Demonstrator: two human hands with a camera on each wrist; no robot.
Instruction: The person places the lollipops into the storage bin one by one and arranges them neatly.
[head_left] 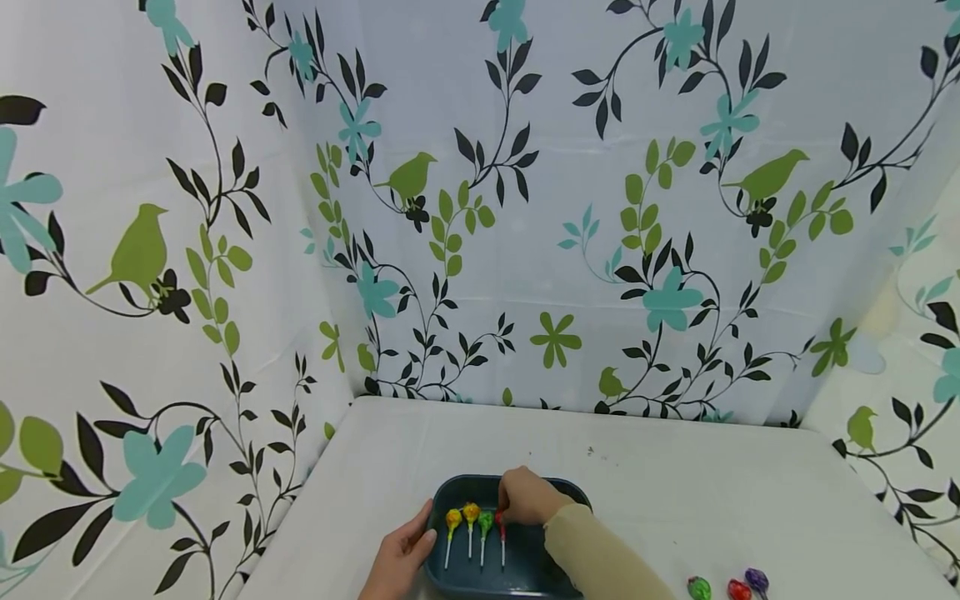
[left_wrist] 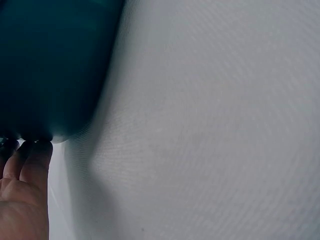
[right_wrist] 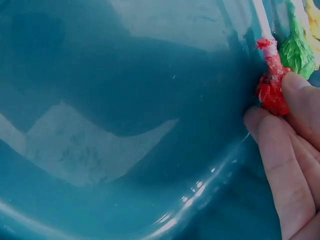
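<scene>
A dark teal tray (head_left: 536, 575) stands on the white table. In it several wrapped lollipops lie side by side with sticks toward me: a yellow lollipop (head_left: 453, 518), an orange-yellow lollipop (head_left: 471, 512), a green lollipop (head_left: 486, 522) and a red lollipop (right_wrist: 272, 92) at the right of the row. My right hand (head_left: 531, 497) pinches the red lollipop's wrapped head between thumb and fingers, low over the tray floor. My left hand (head_left: 399, 554) holds the tray's left side, thumb at the rim; in the left wrist view its fingers (left_wrist: 35, 165) touch the outer wall.
To the right of the tray, on the table, lie another green lollipop (head_left: 699, 588), another red lollipop (head_left: 738, 590) and a purple lollipop (head_left: 757, 579). A patterned curtain (head_left: 555, 250) hangs behind the table's far edge and on both sides.
</scene>
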